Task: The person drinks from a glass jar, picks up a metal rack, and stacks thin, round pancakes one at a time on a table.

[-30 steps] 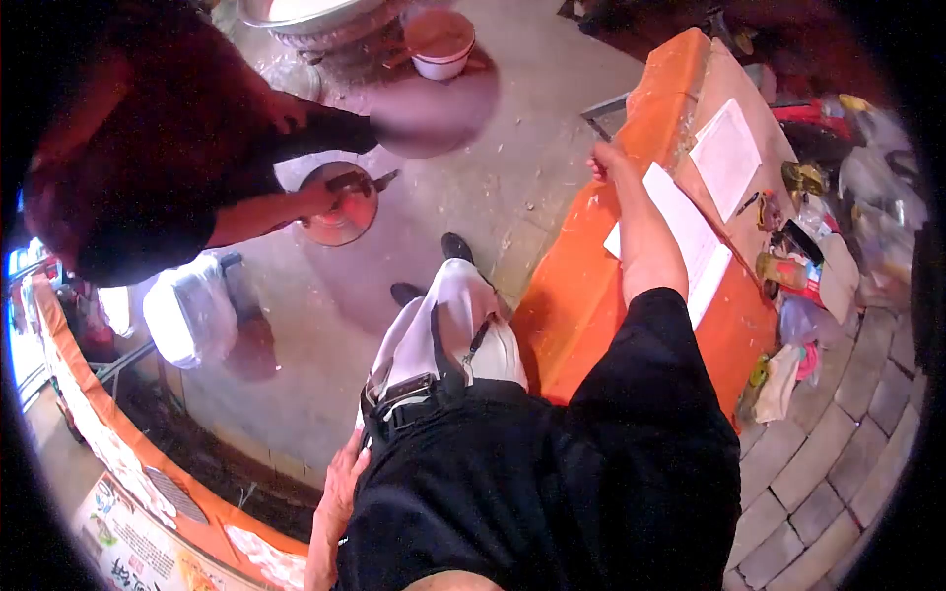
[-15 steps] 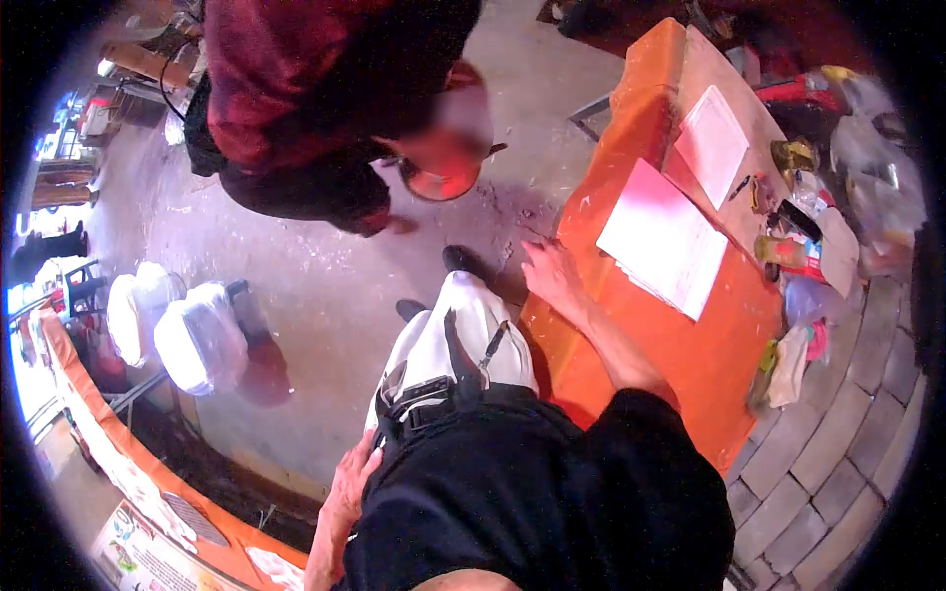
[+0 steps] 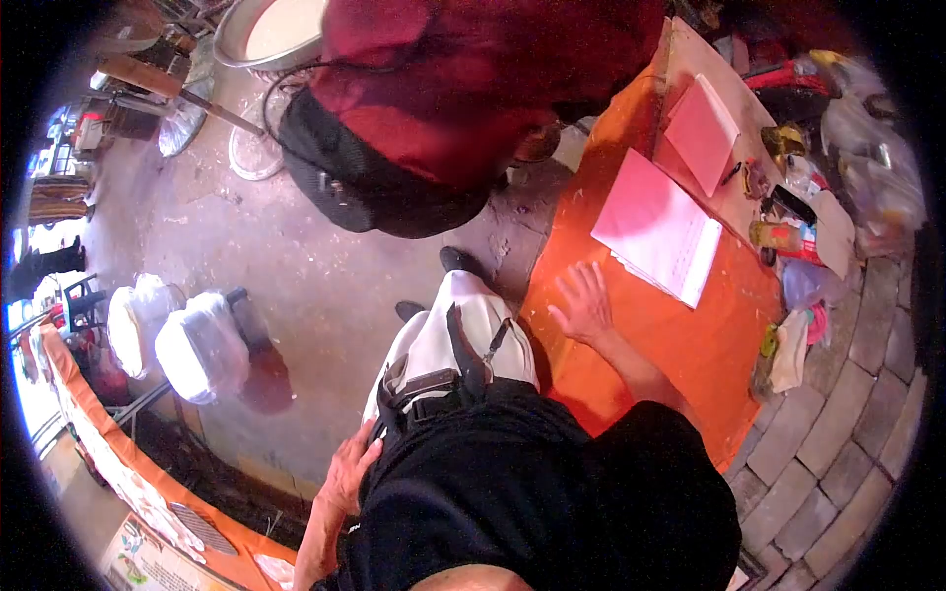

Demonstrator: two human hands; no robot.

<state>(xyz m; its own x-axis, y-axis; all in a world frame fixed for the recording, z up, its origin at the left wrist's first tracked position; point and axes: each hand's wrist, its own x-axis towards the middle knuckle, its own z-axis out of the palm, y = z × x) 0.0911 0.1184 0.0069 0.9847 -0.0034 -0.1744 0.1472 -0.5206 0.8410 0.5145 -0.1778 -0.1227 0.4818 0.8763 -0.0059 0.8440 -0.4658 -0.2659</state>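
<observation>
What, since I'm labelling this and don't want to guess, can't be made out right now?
All in the head view:
Left hand: palm turned toward the wearer's hip, hiding any grip.
Right hand: the overhead angle hides whether it presses on the orange cloth.
Nearer papers: any writing is too small and washed out.
Co-worker: their own body hides most of what their hands do.
Large basin: cut off by the top edge.
</observation>
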